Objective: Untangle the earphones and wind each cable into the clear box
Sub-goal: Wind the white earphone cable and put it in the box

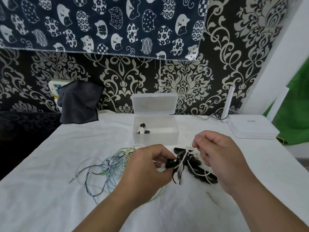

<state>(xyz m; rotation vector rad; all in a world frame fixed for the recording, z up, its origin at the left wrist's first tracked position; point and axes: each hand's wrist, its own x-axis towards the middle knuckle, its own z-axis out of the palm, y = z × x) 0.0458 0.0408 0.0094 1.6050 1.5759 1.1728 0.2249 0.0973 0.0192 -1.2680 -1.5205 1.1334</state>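
A white-covered table [50, 206] holds an open clear box [173, 138] at its far middle, with what looks like one earphone [143, 128] inside. Nearer, on the left, sprawls a tangle of thin coloured cables [108, 166]; on the right lies a black earphone bundle [200, 171]. The left hand [147, 166] pinches a black earbud [169, 164]. The right hand [220, 158] pinches a white cable [185, 156] above the bundle.

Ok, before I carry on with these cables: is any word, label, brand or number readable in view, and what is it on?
"猫": printed on a white cat shape of the dark hanging cloth; it appears again near the hem.
Router: a small red logo with tiny print on top, too blurred to read.
Socket: blue marks, too small to read.
Clear box: no text visible.
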